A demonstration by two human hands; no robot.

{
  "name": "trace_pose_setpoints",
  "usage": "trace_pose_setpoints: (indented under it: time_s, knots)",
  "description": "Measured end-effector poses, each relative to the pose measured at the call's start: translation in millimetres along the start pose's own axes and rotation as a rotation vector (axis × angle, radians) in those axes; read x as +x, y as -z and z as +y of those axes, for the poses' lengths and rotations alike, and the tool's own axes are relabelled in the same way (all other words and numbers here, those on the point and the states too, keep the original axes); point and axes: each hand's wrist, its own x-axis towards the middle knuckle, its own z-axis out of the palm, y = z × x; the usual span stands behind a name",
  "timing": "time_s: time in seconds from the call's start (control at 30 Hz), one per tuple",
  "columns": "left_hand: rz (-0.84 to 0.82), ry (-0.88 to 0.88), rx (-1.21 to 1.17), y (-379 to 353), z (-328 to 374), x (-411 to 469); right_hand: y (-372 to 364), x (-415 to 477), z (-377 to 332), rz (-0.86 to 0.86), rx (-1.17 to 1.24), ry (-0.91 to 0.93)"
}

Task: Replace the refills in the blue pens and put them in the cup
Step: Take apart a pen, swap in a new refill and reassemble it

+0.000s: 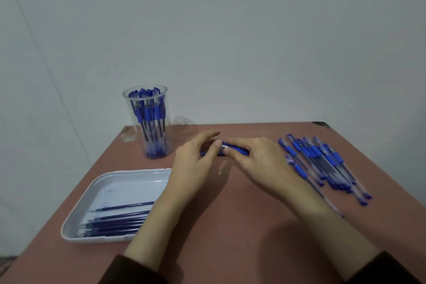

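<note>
Over the table (230, 214), left grip (196, 161) and right grip (255, 159) pinch one pen (237, 150); cup (147, 122) beyond-left of them; tray (129, 184) nearer, left; loose pens (318, 159) just right.

left hand (196, 163) pinching pen (238, 151) | right hand (260, 161) gripping it | forearms converging

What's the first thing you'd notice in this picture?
In the middle of the table, the left hand and right hand hold one blue pen between them. Behind, to the left, stands a clear cup stuffed full of the same kind, and a loose pile of pens lies on the right.
</note>
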Motion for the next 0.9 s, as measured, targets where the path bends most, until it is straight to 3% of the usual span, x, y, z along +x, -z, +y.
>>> trace_pose_setpoints:
  time_s: [0.33, 0.53, 0.7, 0.9]
  knots:
    - [-0.045, 0.068, -0.060, 9, -7, 4, -4, -5, -1, 0.028, -0.081, 0.063]
    - [-0.016, 0.112, -0.001, 12, -7, 4, 2, -1, 14, -0.040, -0.230, -0.060]
    - [-0.335, 0.031, 0.157, 5, -1, -3, 9, 1, 19, 0.051, -0.175, -0.149]
    - [-0.603, 0.017, 0.182, 5, -3, -6, 6, 3, 20, 0.076, 0.029, -0.107]
